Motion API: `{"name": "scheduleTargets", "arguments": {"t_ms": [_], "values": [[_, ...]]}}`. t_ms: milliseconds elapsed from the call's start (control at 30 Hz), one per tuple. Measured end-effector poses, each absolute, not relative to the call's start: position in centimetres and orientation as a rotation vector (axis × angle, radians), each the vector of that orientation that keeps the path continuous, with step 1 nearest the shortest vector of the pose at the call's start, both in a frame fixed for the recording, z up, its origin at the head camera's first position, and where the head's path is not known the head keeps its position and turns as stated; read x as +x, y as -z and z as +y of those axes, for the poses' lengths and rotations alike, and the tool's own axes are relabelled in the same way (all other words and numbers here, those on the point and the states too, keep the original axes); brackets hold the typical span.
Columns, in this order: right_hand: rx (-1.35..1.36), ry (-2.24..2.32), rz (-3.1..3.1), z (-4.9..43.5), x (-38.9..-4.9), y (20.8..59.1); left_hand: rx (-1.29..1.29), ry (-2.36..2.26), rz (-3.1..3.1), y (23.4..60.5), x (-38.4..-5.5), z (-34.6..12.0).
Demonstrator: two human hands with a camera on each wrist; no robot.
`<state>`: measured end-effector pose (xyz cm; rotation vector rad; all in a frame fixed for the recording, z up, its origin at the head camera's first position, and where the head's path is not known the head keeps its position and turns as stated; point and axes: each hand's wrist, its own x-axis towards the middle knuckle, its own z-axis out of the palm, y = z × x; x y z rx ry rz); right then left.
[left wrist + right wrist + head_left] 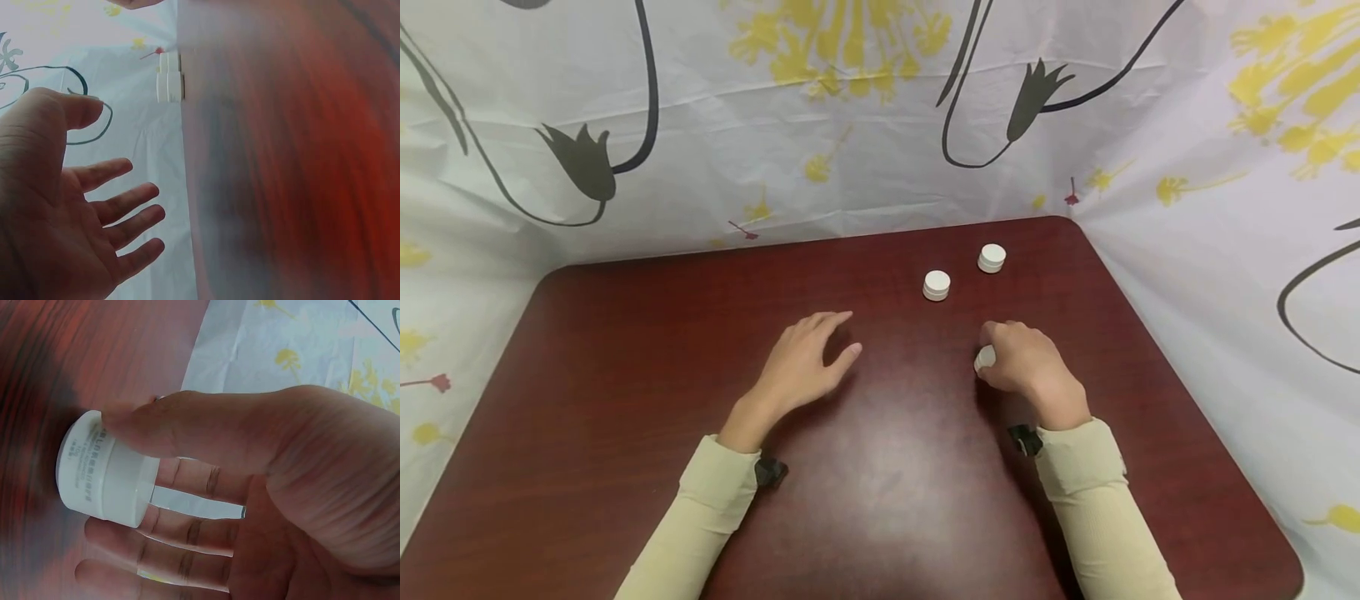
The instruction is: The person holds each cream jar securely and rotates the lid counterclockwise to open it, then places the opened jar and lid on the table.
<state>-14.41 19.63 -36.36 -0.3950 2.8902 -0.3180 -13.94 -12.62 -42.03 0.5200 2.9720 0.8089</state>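
Observation:
My right hand (1028,364) grips a small white jar (106,472) at the right side of the table, thumb on one side and fingers on the other. Small grey print runs round its body in the right wrist view; in the head view the hand covers most of it. Farther back stand two similar white jars, a nearer jar (936,286) and a farther jar (992,258) to its right. My left hand (797,367) hovers above the middle of the table with nothing in it, fingers spread and thumb apart in the left wrist view.
A dark red wooden table (625,350) with rounded corners lies under both hands. White cloth (850,183) with yellow and grey flower prints hangs behind it and along both sides. A small black device (770,472) sits at the left cuff, with another black device (1025,440) at the right.

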Motion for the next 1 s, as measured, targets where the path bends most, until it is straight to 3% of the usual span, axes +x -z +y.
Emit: {"name": "scheduleTargets", "arguments": {"t_ms": [1000], "values": [[-0.439, 0.593, 3.032, 15.9, -16.8, 37.8, 0.632, -0.865, 2.92, 42.3, -15.9, -9.2]]}}
